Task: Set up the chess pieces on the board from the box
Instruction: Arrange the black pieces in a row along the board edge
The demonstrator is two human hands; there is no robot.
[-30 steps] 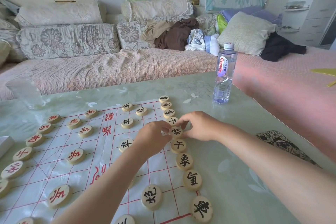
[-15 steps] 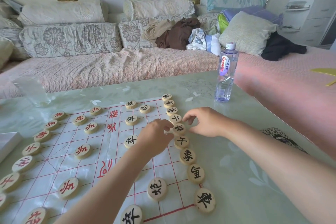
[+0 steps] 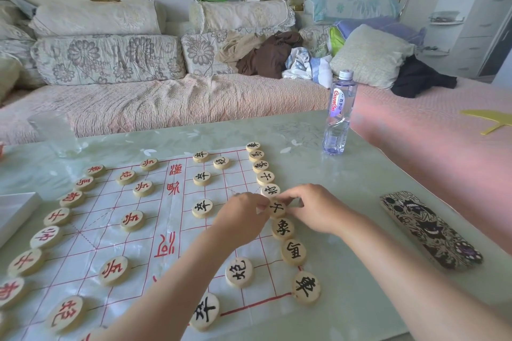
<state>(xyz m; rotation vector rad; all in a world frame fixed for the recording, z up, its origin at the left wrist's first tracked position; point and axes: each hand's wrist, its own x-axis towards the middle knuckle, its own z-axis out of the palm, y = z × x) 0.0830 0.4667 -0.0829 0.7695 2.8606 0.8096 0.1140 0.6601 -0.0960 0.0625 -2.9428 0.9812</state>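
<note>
A white plastic chess board sheet (image 3: 91, 235) with red grid lines lies on the table. Round wooden pieces with red characters line its left side, and black-character pieces run down its right edge. My left hand (image 3: 241, 216) and my right hand (image 3: 313, 206) meet over one black-character piece (image 3: 278, 209) in the right column. Fingertips of both hands pinch its rim from the left and right. The piece above it (image 3: 270, 190) and the one below (image 3: 282, 228) lie flat in the row. The white box (image 3: 13, 210) sits at the board's left edge, only partly in view.
A water bottle (image 3: 339, 116) stands past the board's far right corner. A patterned phone (image 3: 430, 230) lies right of my right forearm. A clear plastic cup (image 3: 55, 133) stands at far left. A sofa (image 3: 166, 99) with cushions and clothes runs behind the table.
Both hands slid down the right column from the fifth black piece to the one below it. The view tilted so more of the near board and the phone show.
</note>
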